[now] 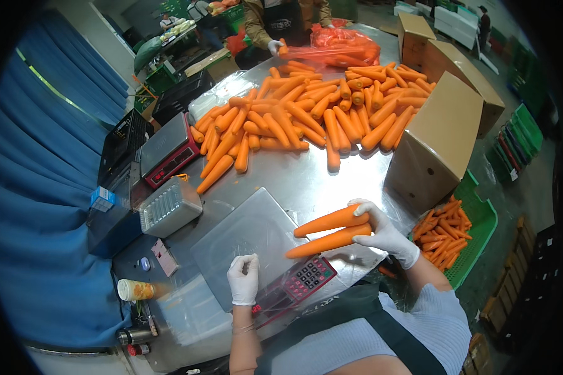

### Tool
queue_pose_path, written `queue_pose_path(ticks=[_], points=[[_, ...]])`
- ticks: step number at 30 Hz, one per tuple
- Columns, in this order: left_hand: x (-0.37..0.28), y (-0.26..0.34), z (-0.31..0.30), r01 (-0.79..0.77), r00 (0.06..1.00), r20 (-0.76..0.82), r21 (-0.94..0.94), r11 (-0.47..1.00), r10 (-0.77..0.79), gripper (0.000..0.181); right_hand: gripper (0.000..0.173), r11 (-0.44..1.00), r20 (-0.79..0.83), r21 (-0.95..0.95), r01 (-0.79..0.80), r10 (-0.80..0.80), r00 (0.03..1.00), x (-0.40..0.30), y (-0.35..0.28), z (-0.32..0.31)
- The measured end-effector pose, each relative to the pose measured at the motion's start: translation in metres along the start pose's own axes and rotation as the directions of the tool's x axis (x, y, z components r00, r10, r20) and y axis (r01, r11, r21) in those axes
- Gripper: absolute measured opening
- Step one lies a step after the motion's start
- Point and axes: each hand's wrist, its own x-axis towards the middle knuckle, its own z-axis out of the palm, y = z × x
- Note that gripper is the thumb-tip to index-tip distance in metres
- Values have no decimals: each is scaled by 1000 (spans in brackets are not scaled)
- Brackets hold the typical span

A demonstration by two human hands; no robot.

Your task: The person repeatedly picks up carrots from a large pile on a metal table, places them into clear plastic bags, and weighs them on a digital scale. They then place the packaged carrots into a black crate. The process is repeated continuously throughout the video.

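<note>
Two carrots (330, 231) are gripped side by side by their thick ends in my gloved right hand (387, 234), above the right edge of a digital scale (258, 225). My left hand (243, 280), also in a white glove, is closed over the lower part of the scale's metal plate, beside the keypad (309, 276). Thin clear plastic seems to lie under it; whether the fingers pinch it I cannot tell. A large pile of carrots (281, 117) covers the far part of the metal table (281, 173).
Cardboard boxes (438, 136) line the table's right edge, above a green crate (485, 234) of carrots. A second scale (166, 145), a plastic container (171, 206), a phone (164, 258) and a cup (135, 289) stand left. Across the table, a person (281, 28) holds a carrot near a red bag (347, 44).
</note>
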Motion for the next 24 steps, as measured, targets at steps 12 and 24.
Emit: queue_pose_path(ticks=[12,24], points=[[15,34,37,-467,884,48,74,881,465,9,81,986,196,-136,96,-68,978,32,18,94],[19,16,44,-492,868,55,225,841,494,7,22,612,130,-788,-68,272,953,-10,40,13]])
